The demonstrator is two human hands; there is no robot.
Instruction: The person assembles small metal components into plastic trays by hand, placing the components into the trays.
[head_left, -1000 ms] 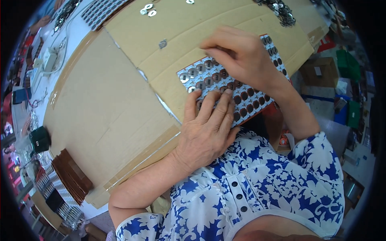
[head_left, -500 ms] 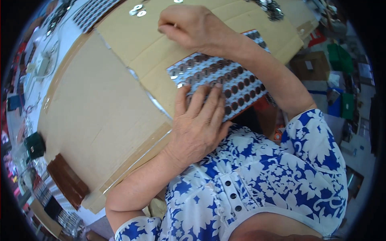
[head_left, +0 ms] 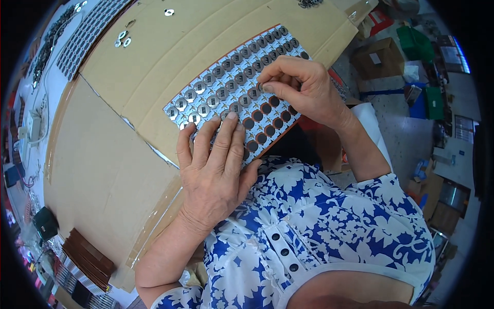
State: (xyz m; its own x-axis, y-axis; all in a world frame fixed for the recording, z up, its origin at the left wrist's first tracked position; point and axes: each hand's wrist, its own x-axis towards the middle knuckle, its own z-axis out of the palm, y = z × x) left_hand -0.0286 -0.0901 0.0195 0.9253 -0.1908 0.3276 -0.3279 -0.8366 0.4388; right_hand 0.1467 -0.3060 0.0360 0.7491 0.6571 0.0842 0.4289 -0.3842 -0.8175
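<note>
A flat board with rows of round spots lies tilted across the cardboard in front of me. Slotted silver metal discs cover its far rows, while the near rows show dark round spots with reddish-brown rims. My left hand rests on the board's near left part, fingers stretched out and spread. Over the middle rows, my right hand pinches thumb and forefinger together on a small metal disc, partly hidden by the fingertips and at the board's surface.
Loose metal discs lie on the cardboard beyond the board. A second disc-covered sheet is at the far left. Brown strips are stacked at the near left. A dark metal pile sits at the far edge.
My right hand has come down toward me and right, from above the cardboard to the board's middle rows. The board's far rows now show uncovered. My left hand stays spread on the board.
</note>
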